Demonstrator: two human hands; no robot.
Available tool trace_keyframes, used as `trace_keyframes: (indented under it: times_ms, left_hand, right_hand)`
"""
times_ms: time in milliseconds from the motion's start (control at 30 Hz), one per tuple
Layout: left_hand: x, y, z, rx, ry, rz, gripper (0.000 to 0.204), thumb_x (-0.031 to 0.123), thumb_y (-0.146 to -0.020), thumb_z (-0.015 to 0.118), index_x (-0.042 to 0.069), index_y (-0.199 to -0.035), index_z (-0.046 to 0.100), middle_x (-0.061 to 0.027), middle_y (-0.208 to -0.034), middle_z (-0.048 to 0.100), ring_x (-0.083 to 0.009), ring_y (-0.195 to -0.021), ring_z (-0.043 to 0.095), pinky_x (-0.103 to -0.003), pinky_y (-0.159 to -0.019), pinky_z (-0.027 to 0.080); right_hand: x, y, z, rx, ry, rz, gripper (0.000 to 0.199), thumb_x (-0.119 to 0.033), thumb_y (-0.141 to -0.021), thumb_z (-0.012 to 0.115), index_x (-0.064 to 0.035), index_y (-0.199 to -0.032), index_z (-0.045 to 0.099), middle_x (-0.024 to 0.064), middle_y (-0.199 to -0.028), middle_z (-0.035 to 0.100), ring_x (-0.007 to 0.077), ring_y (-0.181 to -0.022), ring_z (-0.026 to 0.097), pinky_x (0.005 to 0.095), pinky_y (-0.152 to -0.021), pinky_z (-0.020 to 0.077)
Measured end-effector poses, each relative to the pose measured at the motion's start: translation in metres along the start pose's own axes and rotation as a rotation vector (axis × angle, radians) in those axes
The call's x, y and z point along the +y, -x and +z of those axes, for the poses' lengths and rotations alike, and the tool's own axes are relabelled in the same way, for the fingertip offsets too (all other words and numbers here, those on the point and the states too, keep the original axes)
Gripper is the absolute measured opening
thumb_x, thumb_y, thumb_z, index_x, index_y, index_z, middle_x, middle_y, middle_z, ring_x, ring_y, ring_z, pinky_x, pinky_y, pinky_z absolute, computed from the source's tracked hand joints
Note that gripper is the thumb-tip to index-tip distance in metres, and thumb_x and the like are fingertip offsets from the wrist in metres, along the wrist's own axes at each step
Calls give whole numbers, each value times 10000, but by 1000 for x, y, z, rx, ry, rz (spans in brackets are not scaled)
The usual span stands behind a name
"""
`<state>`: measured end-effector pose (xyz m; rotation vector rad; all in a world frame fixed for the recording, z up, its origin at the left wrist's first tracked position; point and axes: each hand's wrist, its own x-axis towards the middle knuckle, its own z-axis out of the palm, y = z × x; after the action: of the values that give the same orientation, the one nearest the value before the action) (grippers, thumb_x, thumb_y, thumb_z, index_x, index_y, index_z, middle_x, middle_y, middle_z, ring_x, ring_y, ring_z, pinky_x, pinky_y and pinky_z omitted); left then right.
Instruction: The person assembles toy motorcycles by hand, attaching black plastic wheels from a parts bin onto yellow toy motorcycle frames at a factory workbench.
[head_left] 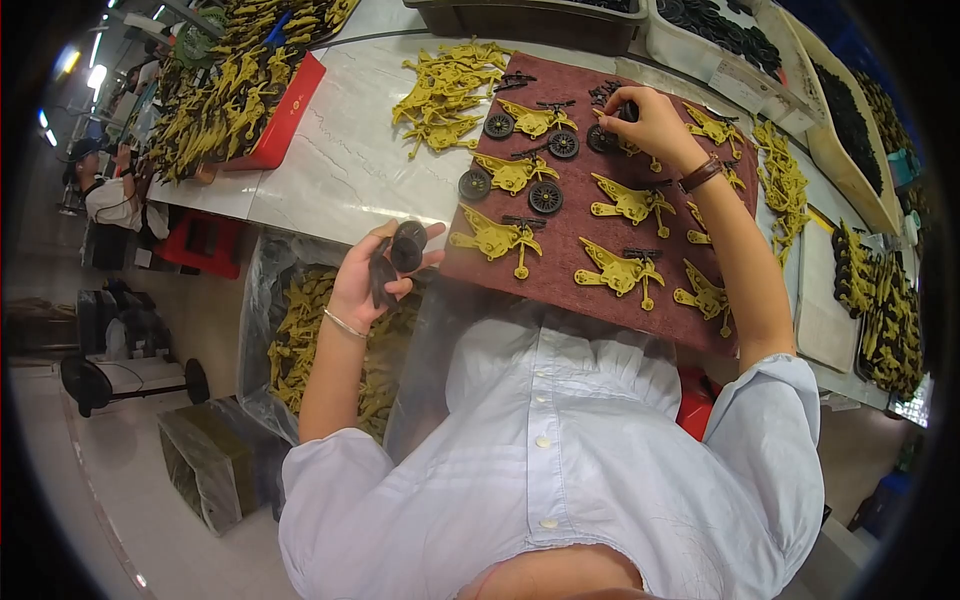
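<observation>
Gripping black plastic wheels [408,247] in left hand [362,278], pinching black piece [628,111] in right hand [652,122]; unreadable white label [738,88] by tabletop's [345,135] far edge.

Head view: wide fisheye, taken from above the left grip [354,278] and right grip [656,122], facing steeply down and forward. The shirt [620,440], on the near side of both grips, lies closest; the table [350,110] extends beneath and beyond the right grip, its edges bowed.
</observation>
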<state>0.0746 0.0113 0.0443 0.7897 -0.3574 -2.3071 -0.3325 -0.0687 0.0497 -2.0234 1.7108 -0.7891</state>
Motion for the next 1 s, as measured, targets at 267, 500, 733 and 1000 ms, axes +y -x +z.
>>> trace_keyframes:
  times_ms: [267, 500, 733, 1000]
  left_hand:
    - [-6, 0, 2, 186, -401, 132, 163, 211, -971, 455, 82, -1060, 501, -173, -1149, 592, -290, -792, 680, -210, -347, 402]
    - [-11, 2, 14, 279, -547, 207, 170, 209, -931, 561, 72, -1031, 581, -38, -890, 649, -187, -651, 674, -197, -357, 388]
    - [-15, -6, 23, 303, -811, 257, 208, 168, -901, 614, 15, -1042, 616, -41, -870, 655, -116, -625, 635, -198, -476, 432]
    - [-20, -18, 13, 333, -1002, 339, 193, 112, -847, 671, -19, -985, 641, -51, -851, 661, -95, -625, 596, -228, -609, 480]
  right_hand:
    - [4, -6, 6, -80, 40, -12, 217, -199, -745, 715, -33, -881, 684, 154, -823, 665, 293, -790, 647, 377, -726, 502]
    - [13, -10, 15, -8, 96, -81, 214, -207, -746, 712, -38, -875, 685, 155, -829, 667, 314, -806, 641, 385, -746, 500]
    - [-20, 7, -10, -90, -105, 174, 234, -257, -818, 703, -44, -906, 663, 19, -808, 643, 86, -676, 590, 241, -576, 458]
    - [-37, 55, -24, -410, -623, 225, 208, -125, -816, 705, -54, -994, 623, -7, -871, 595, 29, -749, 556, 188, -609, 466]
